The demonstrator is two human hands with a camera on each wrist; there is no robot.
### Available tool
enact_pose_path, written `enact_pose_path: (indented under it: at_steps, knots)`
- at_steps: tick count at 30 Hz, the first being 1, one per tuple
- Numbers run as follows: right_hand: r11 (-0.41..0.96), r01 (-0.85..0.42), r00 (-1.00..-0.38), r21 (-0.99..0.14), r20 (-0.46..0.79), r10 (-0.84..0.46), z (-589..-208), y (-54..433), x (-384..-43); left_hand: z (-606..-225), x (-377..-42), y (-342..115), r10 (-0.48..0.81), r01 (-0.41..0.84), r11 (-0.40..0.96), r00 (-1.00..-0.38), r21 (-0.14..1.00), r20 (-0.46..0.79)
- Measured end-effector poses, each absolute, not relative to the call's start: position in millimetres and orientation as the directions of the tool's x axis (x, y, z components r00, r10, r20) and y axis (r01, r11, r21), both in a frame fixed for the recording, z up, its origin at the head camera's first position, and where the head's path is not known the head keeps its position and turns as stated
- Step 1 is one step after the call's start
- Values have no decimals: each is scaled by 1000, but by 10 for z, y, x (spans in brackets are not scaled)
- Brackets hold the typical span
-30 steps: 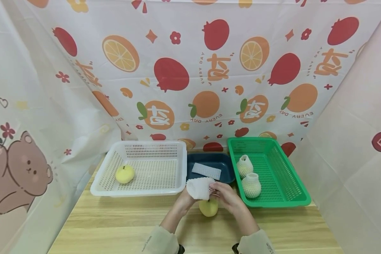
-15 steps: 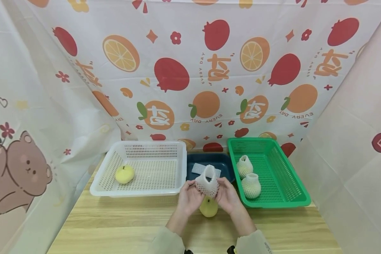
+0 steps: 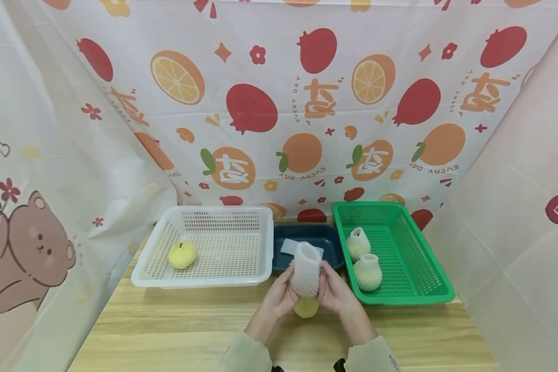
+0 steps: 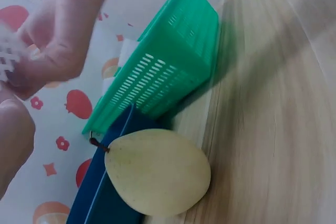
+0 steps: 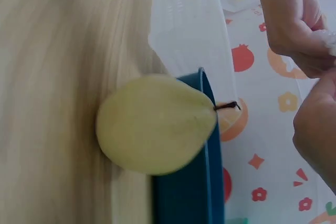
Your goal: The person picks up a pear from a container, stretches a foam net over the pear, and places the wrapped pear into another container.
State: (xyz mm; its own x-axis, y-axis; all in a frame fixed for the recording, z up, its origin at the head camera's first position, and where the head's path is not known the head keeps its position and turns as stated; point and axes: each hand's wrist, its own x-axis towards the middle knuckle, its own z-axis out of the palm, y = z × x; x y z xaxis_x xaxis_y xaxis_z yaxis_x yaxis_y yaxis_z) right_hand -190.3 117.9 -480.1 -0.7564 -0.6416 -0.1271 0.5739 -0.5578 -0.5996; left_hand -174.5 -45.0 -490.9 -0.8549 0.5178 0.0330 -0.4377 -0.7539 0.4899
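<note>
A white foam fruit net [image 3: 305,271] is held upright between both hands, its round mouth facing up. My left hand [image 3: 279,294] pinches its left side and my right hand [image 3: 334,290] its right side. Directly below and nearer to me, a yellow pear [image 3: 306,308] stands on the wooden table, its upper part covered by the net in the head view. Both wrist views show this pear [image 4: 157,172] whole, stem up, with the hands raised above it. In the right wrist view only an edge of the net [image 5: 331,43] shows.
A white basket [image 3: 204,283] on the left holds one pear [image 3: 183,256]. A dark blue tray [image 3: 330,235] behind the hands holds a flat foam net [image 3: 289,247]. The green basket [image 3: 414,298] on the right holds two net-covered pears [image 3: 368,272].
The foam net has gone from lying sideways and bunched to standing upright, its mouth opened out into a tube. Both hands now hold it at opposite sides. The pear below stays put.
</note>
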Motion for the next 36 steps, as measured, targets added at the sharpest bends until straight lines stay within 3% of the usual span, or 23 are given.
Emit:
enact_pose_path:
  at_steps: [2,5,8,11,15,18,21,25,36]
  knots:
    - [-563,617,-719,-550,-103,-688,-4826,1186,-1921,-4905,-1748,-447,519,-441,-782,-852,440,68]
    - [-575,633,-709,-518,-91,-699,-4850,1196,-1938,-4913,-1744,-442,513,-449,-784,-857,428,42]
    - [-588,613,-756,-528,-176,-631,-4868,1197,-1930,-4935,-1746,-431,480,-452,-772,-876,447,-56]
    - [-559,537,-833,-632,-293,-469,-4914,1161,-1919,-5001,-1758,-403,405,-433,-739,-898,517,-172]
    - [-318,354,-934,-880,-315,-169,-5048,1074,-1916,-5158,-1758,-345,219,-344,-644,-939,683,-266]
    - [-62,260,-965,-964,-261,0,-5178,1017,-1920,-5277,-1734,-306,37,-281,-493,-952,823,-303]
    - [81,224,-972,-971,-216,95,-5303,975,-1931,-5380,-1722,-268,-123,-256,-317,-944,913,-307]
    - [142,190,-973,-971,-167,156,-5429,947,-1947,-5479,-1737,-218,-260,-227,-162,-929,960,-263]
    - [218,160,-968,-963,-109,226,-5613,973,-1946,-5654,-1769,-181,-398,-184,65,-906,981,-143]
